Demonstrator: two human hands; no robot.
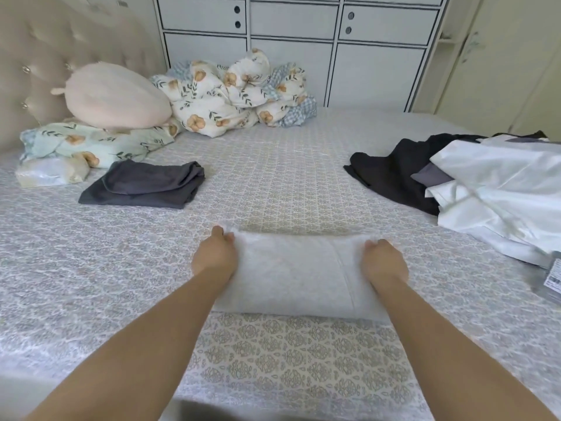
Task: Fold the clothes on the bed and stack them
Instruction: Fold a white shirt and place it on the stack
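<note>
A pale grey garment (pixel 291 275) lies folded into a wide rectangle on the patterned bed (pixel 273 177) in front of me. My left hand (pixel 214 256) grips its far left corner and my right hand (pixel 384 262) grips its far right corner, fingers curled into the cloth. A folded dark grey garment (pixel 142 185) lies flat at the left. At the right sits a loose heap of unfolded clothes: a black piece (pixel 391 171) and white shiny fabric (pixel 501 189) over it.
A pink plush pillow (pixel 115 95), a floral pillow (pixel 88 144) and a bunched floral duvet (pixel 233 92) crowd the bed's far left by the tufted headboard. White cabinets (pixel 291 34) stand behind the bed. A tagged grey item (pixel 551 278) lies at the right edge.
</note>
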